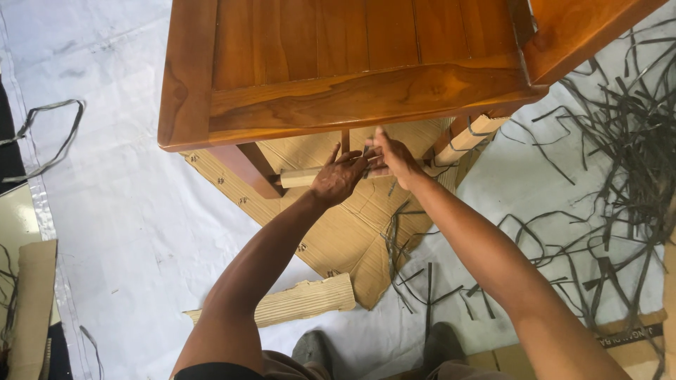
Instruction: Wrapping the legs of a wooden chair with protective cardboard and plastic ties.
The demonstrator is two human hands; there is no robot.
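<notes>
A brown wooden chair stands before me, seen from above, its slatted seat filling the upper view. Under the seat's front edge runs a pale rail wrapped in cardboard between the legs. My left hand lies on that rail, fingers spread over it. My right hand is right beside it, fingers pinched at the rail just below the seat edge. What the right fingers pinch is too small to tell. A second leg wrapped in pale cardboard shows at the right.
Corrugated cardboard sheet lies under the chair on a white floor covering. A loose cardboard strip lies near my feet. Several dark strap offcuts litter the right side; one strap loop lies at left.
</notes>
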